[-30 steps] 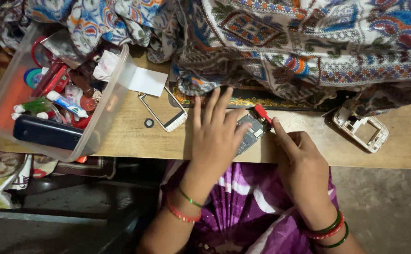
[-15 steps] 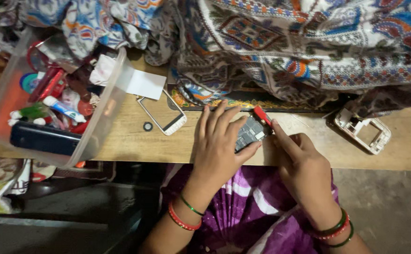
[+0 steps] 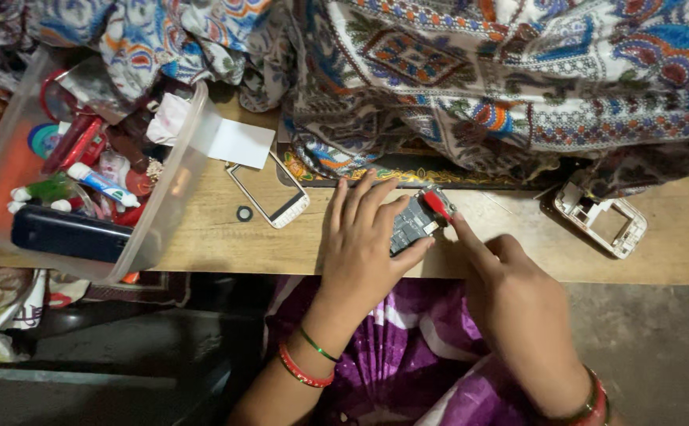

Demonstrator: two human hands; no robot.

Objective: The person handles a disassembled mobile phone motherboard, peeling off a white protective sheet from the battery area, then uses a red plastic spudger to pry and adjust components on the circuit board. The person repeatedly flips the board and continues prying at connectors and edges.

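My left hand (image 3: 364, 244) lies flat on a small dark circuit board (image 3: 412, 222), pressing it onto the wooden table (image 3: 226, 241). My right hand (image 3: 518, 312) grips a red-handled tool (image 3: 437, 204); its index finger stretches along the tool toward the board's far right corner. Most of the board is hidden under my left fingers. A white phone front panel (image 3: 269, 192) lies just left of my left hand, with a small black ring (image 3: 244, 213) beside it.
A clear plastic box (image 3: 172, 197) of tubes, red items and a dark phone sits at the table's left end. A white phone frame (image 3: 603, 220) lies at the right. Patterned cloth (image 3: 470, 79) covers the table's far side. A white paper (image 3: 238, 143) lies by the box.
My hands have barely moved. My left fingers shifted slightly on the board, and the red tool stays at the board's corner.
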